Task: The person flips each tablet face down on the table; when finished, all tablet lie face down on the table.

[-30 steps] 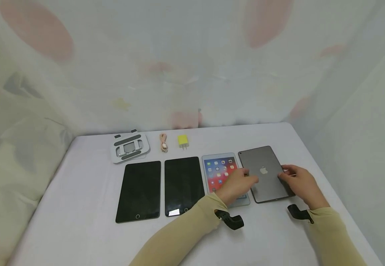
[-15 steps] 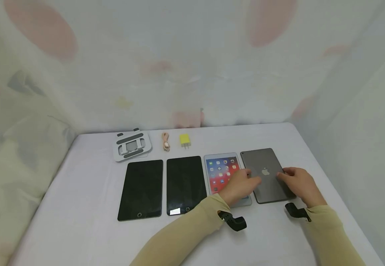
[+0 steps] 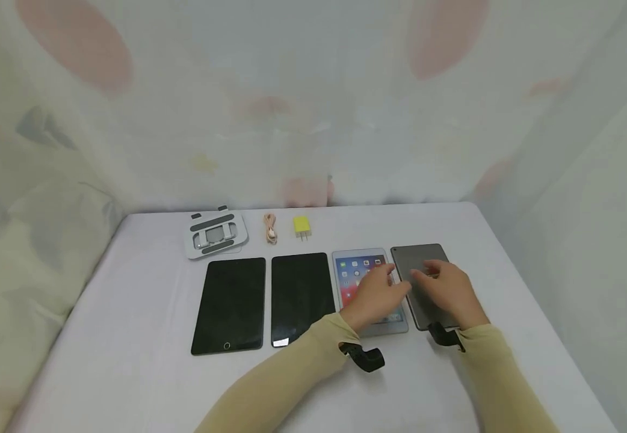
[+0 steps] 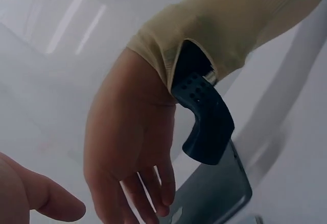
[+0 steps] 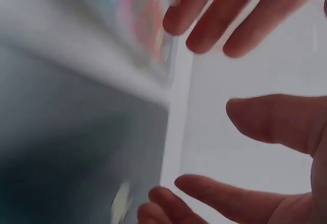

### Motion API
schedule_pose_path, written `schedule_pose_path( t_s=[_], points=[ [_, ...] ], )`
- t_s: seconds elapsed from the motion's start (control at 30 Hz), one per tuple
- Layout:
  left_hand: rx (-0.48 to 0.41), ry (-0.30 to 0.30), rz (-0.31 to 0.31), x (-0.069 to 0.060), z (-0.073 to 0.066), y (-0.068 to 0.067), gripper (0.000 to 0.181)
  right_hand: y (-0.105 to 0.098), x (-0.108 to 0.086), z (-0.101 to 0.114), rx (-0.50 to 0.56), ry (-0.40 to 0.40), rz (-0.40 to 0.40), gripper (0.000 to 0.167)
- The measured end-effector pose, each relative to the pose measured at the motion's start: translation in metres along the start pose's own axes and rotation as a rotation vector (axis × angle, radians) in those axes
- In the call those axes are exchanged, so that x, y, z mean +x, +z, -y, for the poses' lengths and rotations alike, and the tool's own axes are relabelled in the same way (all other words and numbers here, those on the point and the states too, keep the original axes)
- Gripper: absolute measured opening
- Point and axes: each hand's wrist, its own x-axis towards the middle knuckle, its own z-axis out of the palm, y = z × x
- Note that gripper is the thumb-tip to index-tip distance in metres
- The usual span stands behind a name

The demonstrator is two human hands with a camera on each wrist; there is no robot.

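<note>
Above the grey tablet (image 3: 427, 307), which lies back side up at the right end of a row, my right hand (image 3: 449, 291) hovers with its fingers loosely parted. My left hand (image 3: 373, 297) is over the white-framed tablet (image 3: 354, 264) with the lit screen, thumb and fingers apart and nothing between them. In the right wrist view the grey tablet (image 5: 76, 132) is blurred, and the right thumb (image 5: 276, 119) stands apart from its fingers. Whether the left hand touches the lit tablet, I cannot tell.
Two tablets with dark screens, one at the left (image 3: 229, 307) and one beside it (image 3: 301, 294), lie in the same row. Behind them are a folded white stand (image 3: 216, 233), a coiled pink cable (image 3: 271, 228) and a yellow charger (image 3: 301, 225).
My right hand has let go of the grey tablet's right edge and moved left over its back. My left hand has drawn slightly left. The view has shifted a little.
</note>
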Motion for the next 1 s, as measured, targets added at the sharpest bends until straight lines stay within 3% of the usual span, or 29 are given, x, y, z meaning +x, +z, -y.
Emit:
schedule_pose_path(
  t_s=[0.13,0.33,0.6,1.0],
  points=[
    [0.03,0.002,-0.026,-0.011,0.013,-0.025,0.074,0.015,0.005,0.032,0.034,-0.038,0.018,0.07],
    [0.051,-0.068,-0.063,-0.029,0.032,-0.051,0.081,0.033,0.01,0.061,0.018,-0.028,0.064,0.071],
    [0.006,-0.081,-0.033,-0.04,0.043,-0.057,0.077,0.049,0.009,0.067,-0.05,-0.023,0.089,0.07],
    [-0.024,-0.097,-0.066,-0.034,0.045,-0.06,0.073,0.046,0.013,0.064,-0.029,-0.068,0.08,0.068]
  ],
)
